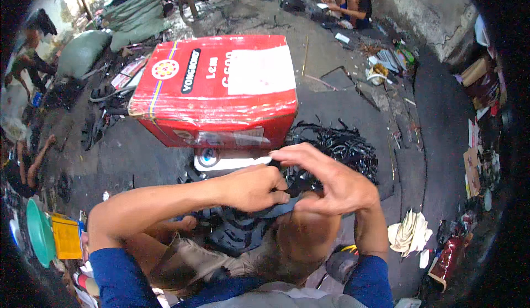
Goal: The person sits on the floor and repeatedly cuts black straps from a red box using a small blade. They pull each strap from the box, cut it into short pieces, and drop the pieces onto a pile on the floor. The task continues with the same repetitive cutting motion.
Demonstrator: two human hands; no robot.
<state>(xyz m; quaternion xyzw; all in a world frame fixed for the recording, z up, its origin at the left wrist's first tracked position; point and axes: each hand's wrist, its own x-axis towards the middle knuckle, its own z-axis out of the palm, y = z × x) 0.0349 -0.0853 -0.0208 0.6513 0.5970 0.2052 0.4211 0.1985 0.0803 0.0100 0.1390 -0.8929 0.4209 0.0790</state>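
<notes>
A thin black rubber strip (287,189) is pinched between both closed hands, left hand (251,186) and right hand (331,181), above the knee, near the red box (215,87) on the floor. It is judged light and floppy, best gripped near its ends.

Dark, grimy concrete floor (342,106) strewn with scraps, green sacks (135,15) piled far back, perhaps daylight beyond.

Soft daylight, slight motion blur, strong fisheye bending, black vignetted corners.
</notes>
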